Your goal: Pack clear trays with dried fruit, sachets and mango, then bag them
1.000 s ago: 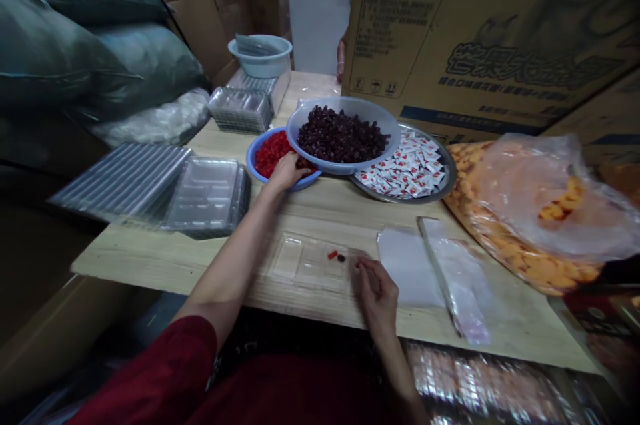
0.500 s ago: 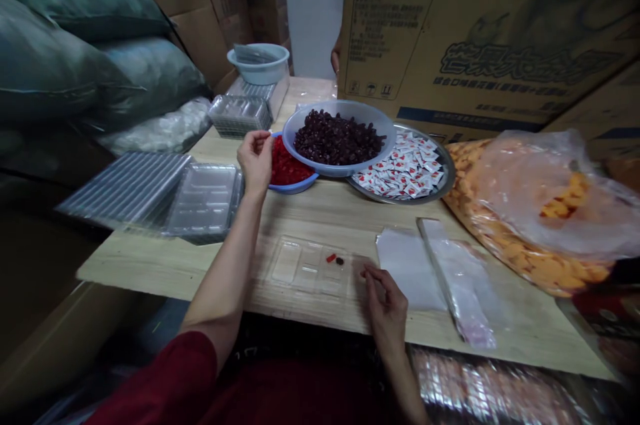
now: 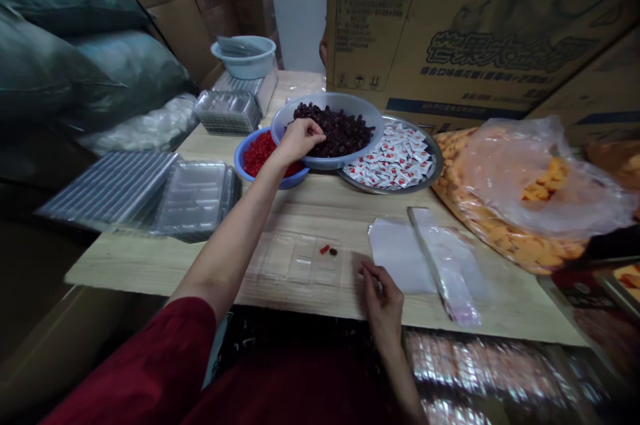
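Observation:
My left hand point(image 3: 301, 138) reaches over the front of a pale blue bowl point(image 3: 334, 162) heaped with dark raisin-like pieces point(image 3: 350, 132). Its thumb and fingertips are pinched together just above the pile; what they hold, if anything, is hidden. My right hand point(image 3: 383, 292) hovers low by the right end of a clear compartmented plastic tray point(image 3: 303, 260), with thumb and forefinger closed together. Whether something tiny sits in that pinch I cannot make out. One red piece point(image 3: 325, 250) and one dark piece point(image 3: 333, 252) lie side by side in the tray's right part.
Partly under the pale bowl is a blue bowl of red pieces point(image 3: 259, 153). A metal tray of small white packets point(image 3: 393, 162) stands beside it. Stacked clear trays point(image 3: 193, 198) lie left, plastic sleeves point(image 3: 445, 265) right, near a large bag of orange chips point(image 3: 505, 212). Cardboard boxes point(image 3: 450, 25) rise behind.
My left hand has moved right, from the red pieces' bowl to the dark pieces. My right hand stays near the tray. The whole view has shifted slightly.

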Available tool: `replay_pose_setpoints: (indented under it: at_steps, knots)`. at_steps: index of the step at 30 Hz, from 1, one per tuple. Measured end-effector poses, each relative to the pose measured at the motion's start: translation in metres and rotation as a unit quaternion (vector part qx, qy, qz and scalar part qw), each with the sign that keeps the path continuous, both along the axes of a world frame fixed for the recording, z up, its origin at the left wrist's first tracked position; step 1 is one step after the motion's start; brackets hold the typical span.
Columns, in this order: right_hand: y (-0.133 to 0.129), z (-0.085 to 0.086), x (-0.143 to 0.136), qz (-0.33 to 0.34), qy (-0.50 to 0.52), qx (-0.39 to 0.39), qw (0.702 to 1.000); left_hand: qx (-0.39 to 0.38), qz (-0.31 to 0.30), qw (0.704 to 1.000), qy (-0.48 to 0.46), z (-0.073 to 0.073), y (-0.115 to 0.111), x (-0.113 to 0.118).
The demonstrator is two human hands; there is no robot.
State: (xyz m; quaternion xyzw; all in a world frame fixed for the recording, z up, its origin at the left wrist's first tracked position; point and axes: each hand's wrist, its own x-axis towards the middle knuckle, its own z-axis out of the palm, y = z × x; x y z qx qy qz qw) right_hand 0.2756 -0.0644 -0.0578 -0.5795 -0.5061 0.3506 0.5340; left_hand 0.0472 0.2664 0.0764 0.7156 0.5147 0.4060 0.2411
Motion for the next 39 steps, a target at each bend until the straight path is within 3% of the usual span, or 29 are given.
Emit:
replay_pose_setpoints:
  at_steps: [4,6,9,13,16,18,21,30,33,35,37,39]
  knots:
    - [-0.004,0.006,0.002,-0.006,0.001,-0.013,1.000,0.090,0.031,0.980,-0.176,0.002,-0.020,-0.004]
    - [-0.006,0.009,0.001,-0.009,0.000,-0.011,1.000,0.101,0.004,0.976,-0.193,0.002,-0.054,-0.001]
    - [-0.009,0.011,-0.001,-0.009,0.003,-0.017,1.000,0.057,-0.087,0.987,-0.124,-0.008,-0.133,0.008]
    - [-0.013,0.012,-0.001,-0.009,-0.005,-0.026,1.000,-0.021,-0.211,0.976,0.045,-0.055,-0.229,0.015]
    - [-0.012,0.014,-0.002,-0.001,-0.018,-0.025,1.000,-0.026,-0.230,0.970,0.081,-0.096,-0.257,0.017]
    - [-0.011,0.016,-0.004,0.005,-0.019,-0.026,0.999,-0.013,-0.226,0.971,0.083,-0.114,-0.259,0.017]
    - [-0.007,0.017,-0.007,0.008,-0.020,-0.025,0.999,-0.001,-0.216,0.974,0.072,-0.125,-0.257,0.017]
    - [0.013,0.016,0.000,0.004,-0.056,-0.008,0.998,0.009,-0.215,0.971,0.106,-0.126,-0.260,0.011]
    - [0.017,0.015,0.000,0.009,-0.061,-0.005,0.998,0.021,-0.226,0.968,0.109,-0.119,-0.260,0.008]
    - [0.016,0.014,-0.002,0.018,-0.062,-0.005,0.998,0.034,-0.177,0.980,0.084,-0.107,-0.250,-0.001]
    - [0.015,0.012,-0.005,0.026,-0.063,-0.002,0.998,0.058,-0.061,0.995,0.048,-0.090,-0.226,-0.017]
    - [0.014,0.007,-0.009,0.034,-0.068,0.008,0.997,0.085,0.066,0.994,0.026,-0.071,-0.187,-0.037]
